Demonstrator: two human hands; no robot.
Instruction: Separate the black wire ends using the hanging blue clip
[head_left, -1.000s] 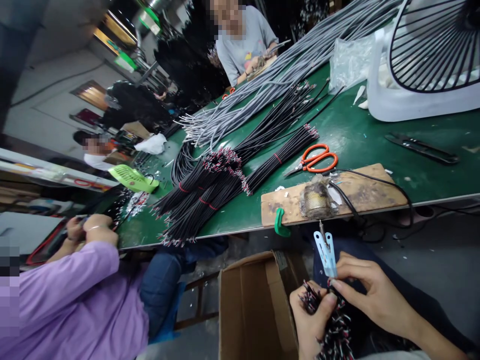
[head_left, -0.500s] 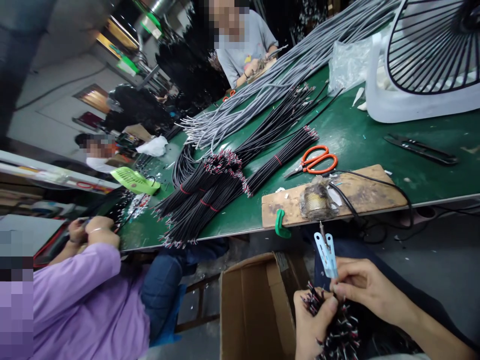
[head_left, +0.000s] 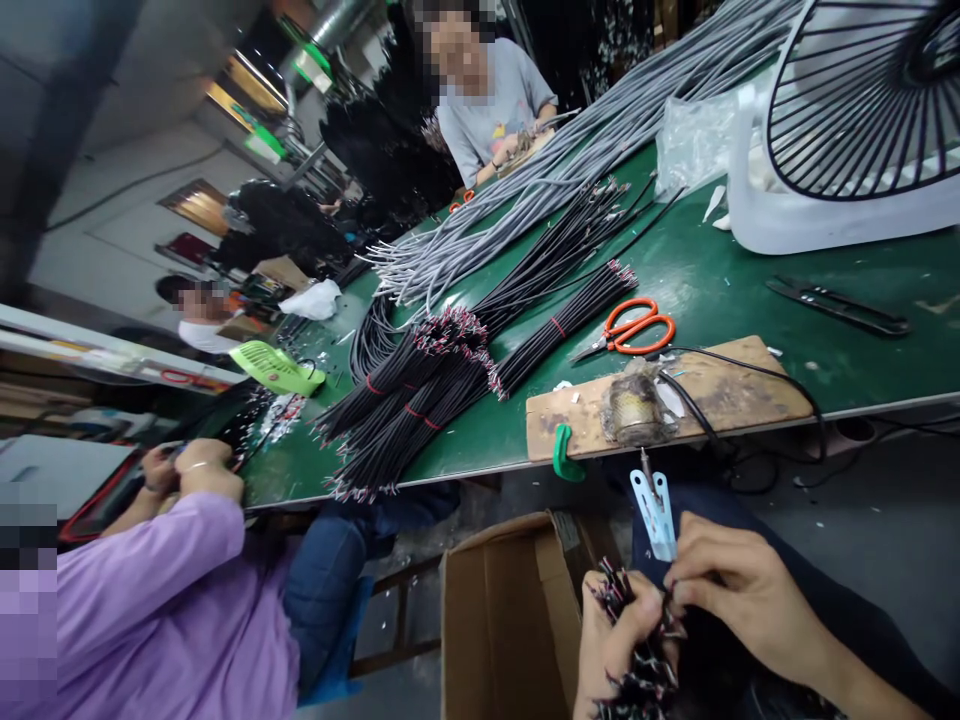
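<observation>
My left hand [head_left: 619,635] is closed around a bunch of black cables [head_left: 637,680] with stripped, reddish and white wire ends. Beside its thumb, my right hand [head_left: 739,590] pinches what looks like one cable end from the bunch; the fingertips partly hide it. Just above my right fingertips is a light blue clothes peg [head_left: 654,515], clipped at a metal rod [head_left: 646,462]. That rod sticks out from a grimy, mesh-wrapped cylinder [head_left: 636,410] fixed on a wooden board [head_left: 731,385] at the table edge.
On the green table [head_left: 720,280] lie tied black cable bundles [head_left: 420,390], grey cables [head_left: 525,190], orange-handled scissors [head_left: 630,328], black snips [head_left: 840,305] and a fan [head_left: 780,225]. A green clamp [head_left: 564,455] grips the edge. Below stands a cardboard box [head_left: 510,620]. A co-worker's purple sleeve [head_left: 180,570] is at left.
Both hands stay close together below the peg. My left hand and its cables have shifted slightly left, and my right hand has turned a little. The view has tilted slightly.
</observation>
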